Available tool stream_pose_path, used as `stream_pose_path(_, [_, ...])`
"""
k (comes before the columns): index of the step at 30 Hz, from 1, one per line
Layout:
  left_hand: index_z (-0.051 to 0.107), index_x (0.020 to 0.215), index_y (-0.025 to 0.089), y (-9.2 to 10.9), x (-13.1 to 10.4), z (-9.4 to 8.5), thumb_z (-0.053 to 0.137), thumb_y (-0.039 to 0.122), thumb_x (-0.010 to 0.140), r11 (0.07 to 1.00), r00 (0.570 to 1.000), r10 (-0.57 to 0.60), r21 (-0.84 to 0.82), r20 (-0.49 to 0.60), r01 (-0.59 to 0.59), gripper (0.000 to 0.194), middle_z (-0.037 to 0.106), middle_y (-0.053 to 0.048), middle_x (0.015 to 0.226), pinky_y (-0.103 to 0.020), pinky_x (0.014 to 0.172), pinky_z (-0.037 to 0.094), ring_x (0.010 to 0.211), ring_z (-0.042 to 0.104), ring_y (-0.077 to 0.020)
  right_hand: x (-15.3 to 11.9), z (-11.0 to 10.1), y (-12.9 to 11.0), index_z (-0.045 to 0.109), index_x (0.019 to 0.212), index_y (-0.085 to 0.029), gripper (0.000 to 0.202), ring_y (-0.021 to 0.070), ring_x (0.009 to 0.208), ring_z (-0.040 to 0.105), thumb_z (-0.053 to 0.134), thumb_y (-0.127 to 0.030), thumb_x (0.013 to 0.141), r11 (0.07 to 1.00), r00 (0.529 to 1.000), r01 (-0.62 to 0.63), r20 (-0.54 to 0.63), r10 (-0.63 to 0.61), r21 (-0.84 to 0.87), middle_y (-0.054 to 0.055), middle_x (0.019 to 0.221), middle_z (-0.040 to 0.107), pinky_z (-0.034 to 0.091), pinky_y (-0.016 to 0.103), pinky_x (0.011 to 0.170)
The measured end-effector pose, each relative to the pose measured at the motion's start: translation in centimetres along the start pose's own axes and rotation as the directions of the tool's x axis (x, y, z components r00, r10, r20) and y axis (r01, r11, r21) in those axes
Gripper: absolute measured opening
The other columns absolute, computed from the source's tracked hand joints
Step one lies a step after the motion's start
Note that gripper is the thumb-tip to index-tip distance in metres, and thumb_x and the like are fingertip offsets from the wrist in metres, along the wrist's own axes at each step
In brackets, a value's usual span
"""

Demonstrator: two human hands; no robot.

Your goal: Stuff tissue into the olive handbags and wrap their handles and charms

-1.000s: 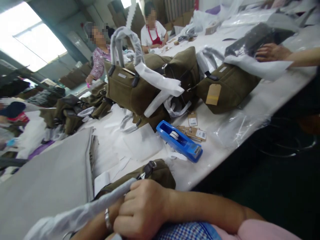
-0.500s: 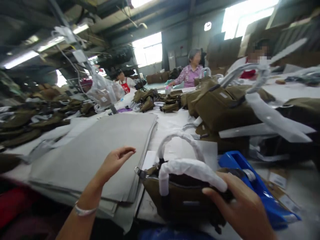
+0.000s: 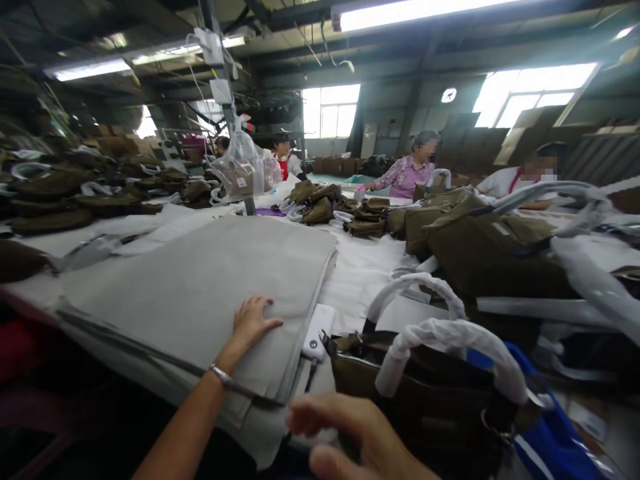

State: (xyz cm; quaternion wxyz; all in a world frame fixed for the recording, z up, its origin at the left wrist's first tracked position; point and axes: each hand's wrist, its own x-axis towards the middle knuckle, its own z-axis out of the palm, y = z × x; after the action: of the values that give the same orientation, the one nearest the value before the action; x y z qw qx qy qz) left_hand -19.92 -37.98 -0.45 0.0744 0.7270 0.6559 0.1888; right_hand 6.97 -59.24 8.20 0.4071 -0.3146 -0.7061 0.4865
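Note:
My left hand [image 3: 253, 325] lies over the stack of grey paper sheets [image 3: 200, 273], its fingers spread and nothing held. In front of the near bag, my right hand [image 3: 355, 433] is blurred, with thumb and fingers apart and nothing between them. The olive-brown handbag [image 3: 420, 407] stands at the table's front edge, its top zip apart. White wrapping covers its two arched handles [image 3: 450, 333]. Between the sheets and the bag lies a white box-like device [image 3: 320, 330] with a dark cable plugged in.
A blue plastic holder [image 3: 555, 427] is partly hidden behind the bag. More olive bags [image 3: 500, 247] are heaped at right, with others [image 3: 55, 187] at far left. A pole with a plastic bag [image 3: 243, 167] rises behind the sheets. Several people [image 3: 407, 167] sit across the table.
My right hand has let go of the handbag's handle and moved left. My left hand has opened out over the sheets. The view has turned, and the bag stands more to the right.

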Motion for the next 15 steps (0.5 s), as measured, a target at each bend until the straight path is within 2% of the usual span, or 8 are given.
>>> stream_pose_path(1, [0.071,0.11,0.023,-0.2,0.1,0.0,0.085,0.041,0.071,1.0,1.0,0.0,-0.007,-0.001,0.0,0.046,0.067,-0.01,0.126,-0.044,0.104,0.043,0.12,0.057,-0.0336,1.5,1.2,0.7,0.066,0.134,-0.024,0.051,0.0224,0.109,0.071,0.064,-0.056,0.093,0.986,0.996,-0.059,-0.054,0.068,0.155,0.01,0.121,0.073,0.056,0.032,0.097])
stream_pose_path(3, [0.073,0.104,0.024,-0.5,0.3,-0.1,0.082,0.04,0.074,1.0,1.0,0.0,-0.031,0.0,0.0,0.035,0.069,-0.007,0.12,-0.04,0.101,0.043,0.117,0.059,-0.0312,4.3,3.2,2.1,0.066,0.133,-0.02,0.059,0.0255,0.116,0.067,0.067,-0.06,0.089,0.895,0.964,-0.16,-0.13,0.233,0.417,0.012,0.127,0.07,0.054,0.038,0.101])
stream_pose_path(7, [0.075,0.096,0.021,-1.3,1.0,-0.2,0.074,0.041,0.08,0.994,1.0,-0.019,-0.106,0.008,0.02,0.025,0.074,-0.008,0.11,-0.037,0.094,0.047,0.108,0.064,-0.0291,8.8,5.6,5.0,0.06,0.139,-0.015,0.085,0.0293,0.131,0.057,0.077,-0.067,0.075,0.702,0.867,-0.142,-0.255,0.429,0.698,0.015,0.142,0.06,0.047,0.042,0.11])
stream_pose_path(9, [0.075,0.093,0.017,-1.7,1.6,-0.4,0.069,0.041,0.084,0.986,0.999,-0.026,-0.163,0.029,0.031,0.026,0.076,-0.009,0.101,-0.038,0.089,0.049,0.098,0.068,-0.0276,10.4,6.0,6.4,0.06,0.139,-0.014,0.091,0.03,0.137,0.052,0.083,-0.066,0.067,0.635,0.807,-0.087,-0.32,0.496,0.767,0.016,0.148,0.054,0.043,0.042,0.114])
stream_pose_path(11, [0.075,0.09,0.016,-2.0,2.1,-1.1,0.064,0.041,0.086,0.971,0.999,-0.004,-0.237,0.05,0.015,0.028,0.076,-0.01,0.099,-0.04,0.092,0.05,0.096,0.069,-0.0266,11.6,6.0,7.7,0.06,0.138,-0.015,0.094,0.03,0.142,0.046,0.086,-0.065,0.063,0.616,0.755,-0.041,-0.38,0.535,0.787,0.016,0.154,0.048,0.039,0.041,0.117])
stream_pose_path(13, [0.075,0.087,0.016,-1.7,1.9,-2.2,0.063,0.042,0.085,0.946,0.996,0.057,-0.321,0.065,-0.033,0.028,0.075,-0.012,0.112,-0.041,0.102,0.046,0.108,0.067,-0.0276,12.5,5.7,8.6,0.06,0.138,-0.016,0.093,0.029,0.145,0.042,0.084,-0.066,0.063,0.623,0.726,-0.018,-0.419,0.546,0.782,0.013,0.157,0.043,0.036,0.039,0.119])
stream_pose_path(15, [0.076,0.084,0.018,-0.6,0.4,-3.3,0.064,0.044,0.084,0.907,0.985,0.146,-0.411,0.094,-0.095,0.029,0.068,-0.012,0.132,-0.04,0.112,0.04,0.125,0.06,-0.029,13.0,5.3,9.2,0.062,0.135,-0.018,0.087,0.0285,0.145,0.042,0.08,-0.069,0.066,0.623,0.73,-0.006,-0.422,0.537,0.782,0.011,0.155,0.047,0.038,0.039,0.118])
